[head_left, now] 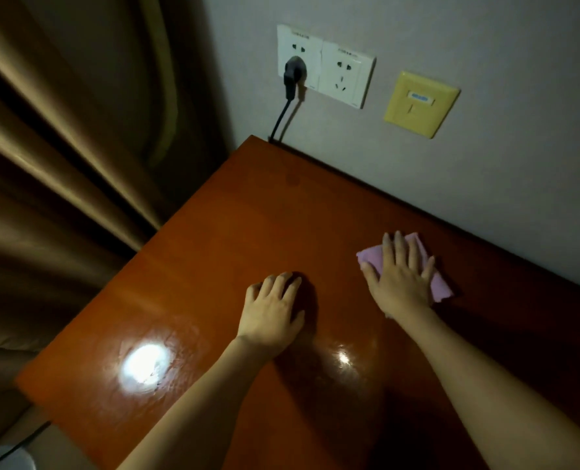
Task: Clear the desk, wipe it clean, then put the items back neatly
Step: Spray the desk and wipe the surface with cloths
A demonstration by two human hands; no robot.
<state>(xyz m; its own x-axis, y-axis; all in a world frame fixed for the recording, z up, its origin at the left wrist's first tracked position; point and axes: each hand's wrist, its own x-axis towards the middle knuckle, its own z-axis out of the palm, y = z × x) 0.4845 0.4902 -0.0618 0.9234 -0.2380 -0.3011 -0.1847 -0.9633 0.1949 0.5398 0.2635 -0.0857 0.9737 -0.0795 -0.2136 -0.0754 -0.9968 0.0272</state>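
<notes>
The right hand (pixel 398 281) presses flat, fingers straight, on the pink cloth (pixel 437 283) near the counter's (pixel 214 266) wall edge, while the left hand (pixel 273 308) rests loosely curled, holding nothing, just beside it.

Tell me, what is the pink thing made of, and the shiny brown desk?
The pink cloth under the right hand looks like soft woven fabric: it is matte and lies crumpled. The desk looks like wood, or a wood-look board, with a glossy varnish: bright light spots reflect off its reddish-brown top.
</notes>
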